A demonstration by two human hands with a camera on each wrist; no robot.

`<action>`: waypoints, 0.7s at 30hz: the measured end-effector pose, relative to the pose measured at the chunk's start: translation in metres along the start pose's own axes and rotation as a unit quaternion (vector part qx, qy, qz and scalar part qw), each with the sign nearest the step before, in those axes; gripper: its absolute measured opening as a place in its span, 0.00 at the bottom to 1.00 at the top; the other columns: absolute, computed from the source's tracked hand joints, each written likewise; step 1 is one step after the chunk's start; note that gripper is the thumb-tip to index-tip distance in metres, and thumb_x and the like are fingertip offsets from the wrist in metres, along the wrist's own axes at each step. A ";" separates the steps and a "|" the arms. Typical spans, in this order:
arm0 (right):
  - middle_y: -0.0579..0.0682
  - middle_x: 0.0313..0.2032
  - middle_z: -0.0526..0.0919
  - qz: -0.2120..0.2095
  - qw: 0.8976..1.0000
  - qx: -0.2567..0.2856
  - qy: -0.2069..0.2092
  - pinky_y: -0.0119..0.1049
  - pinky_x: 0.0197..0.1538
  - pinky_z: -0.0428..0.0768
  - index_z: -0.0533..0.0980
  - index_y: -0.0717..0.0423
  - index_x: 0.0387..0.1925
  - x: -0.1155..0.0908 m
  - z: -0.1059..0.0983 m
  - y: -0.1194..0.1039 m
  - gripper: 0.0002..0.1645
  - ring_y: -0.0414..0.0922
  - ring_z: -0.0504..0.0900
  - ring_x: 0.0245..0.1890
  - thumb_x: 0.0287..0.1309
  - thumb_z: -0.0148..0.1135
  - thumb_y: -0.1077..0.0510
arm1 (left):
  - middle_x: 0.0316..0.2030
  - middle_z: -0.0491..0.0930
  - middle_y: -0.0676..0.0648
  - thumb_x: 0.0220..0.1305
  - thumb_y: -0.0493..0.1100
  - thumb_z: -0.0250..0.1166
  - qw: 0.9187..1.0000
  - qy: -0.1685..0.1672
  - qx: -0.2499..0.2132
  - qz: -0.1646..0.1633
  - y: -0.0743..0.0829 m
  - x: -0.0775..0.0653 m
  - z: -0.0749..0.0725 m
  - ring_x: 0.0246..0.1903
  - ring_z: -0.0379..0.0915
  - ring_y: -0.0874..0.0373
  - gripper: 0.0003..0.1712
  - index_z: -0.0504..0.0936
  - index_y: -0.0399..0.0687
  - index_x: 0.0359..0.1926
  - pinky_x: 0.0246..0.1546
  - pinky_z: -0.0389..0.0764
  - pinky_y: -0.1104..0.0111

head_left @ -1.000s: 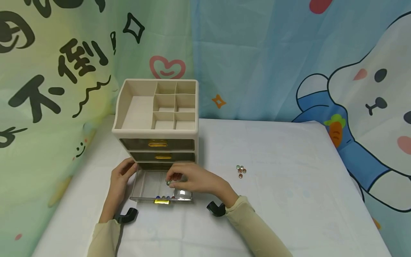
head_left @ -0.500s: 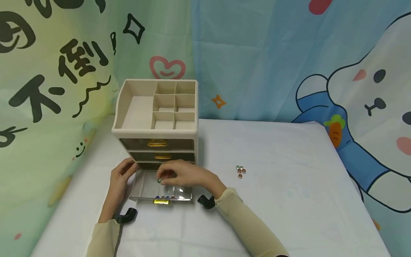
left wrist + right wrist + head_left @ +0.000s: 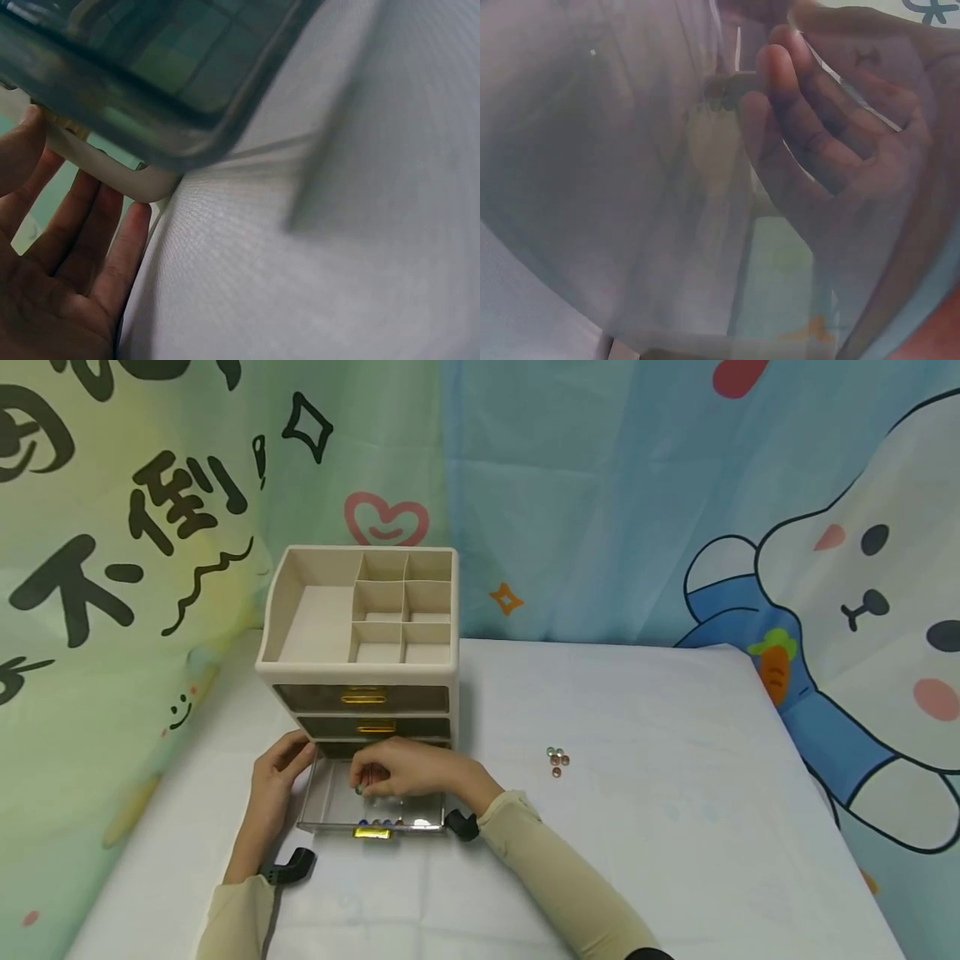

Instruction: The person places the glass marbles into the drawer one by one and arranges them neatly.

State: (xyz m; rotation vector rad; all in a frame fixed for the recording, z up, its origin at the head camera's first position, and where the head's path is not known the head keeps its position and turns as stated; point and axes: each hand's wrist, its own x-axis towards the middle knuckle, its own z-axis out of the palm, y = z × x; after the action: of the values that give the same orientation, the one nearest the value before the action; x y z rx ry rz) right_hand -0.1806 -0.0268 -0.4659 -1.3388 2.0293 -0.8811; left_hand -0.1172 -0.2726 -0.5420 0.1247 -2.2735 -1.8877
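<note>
A cream desktop drawer organizer (image 3: 358,672) stands at the back left, its clear bottom drawer (image 3: 324,802) pulled out. My left hand (image 3: 272,781) holds the organizer's lower left front corner; in the left wrist view its thumb and fingertips meet the cream edge (image 3: 101,166). Over the middle of the drawer, my right hand (image 3: 408,768) pinches a small green glass marble (image 3: 359,790) between thumb and fingers. Reddish marbles (image 3: 372,772) show under its curled fingers. Several blue, green and red marbles (image 3: 377,822) lie along the drawer's front, above its gold handle (image 3: 372,832).
Several green and copper-coloured marbles (image 3: 557,760) lie on the white tablecloth (image 3: 675,793) to the right. The organizer's two upper drawers (image 3: 363,697) are closed, with open compartments above. A printed cloth backdrop (image 3: 555,502) hangs behind.
My right hand has moved left over the drawer with the green marble still pinched, from the right compartment toward the middle. The left hand stays at the organizer's corner.
</note>
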 end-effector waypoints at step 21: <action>0.40 0.36 0.83 0.004 0.991 -0.118 -0.063 0.20 0.42 0.75 0.82 0.50 0.43 0.002 0.013 0.004 0.05 0.32 0.78 0.36 0.69 0.66 0.62 | 0.45 0.85 0.65 0.76 0.40 0.62 1.000 0.003 0.005 0.000 0.003 0.000 0.000 0.46 0.82 0.71 0.16 0.82 0.39 0.59 0.50 0.81 0.80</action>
State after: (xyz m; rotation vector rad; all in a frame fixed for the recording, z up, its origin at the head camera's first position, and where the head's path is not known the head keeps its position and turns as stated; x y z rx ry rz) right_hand -0.1742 -0.0300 -0.4773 -1.4701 2.0874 -0.5496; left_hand -0.1168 -0.2719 -0.5394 0.1320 -2.2793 -1.8730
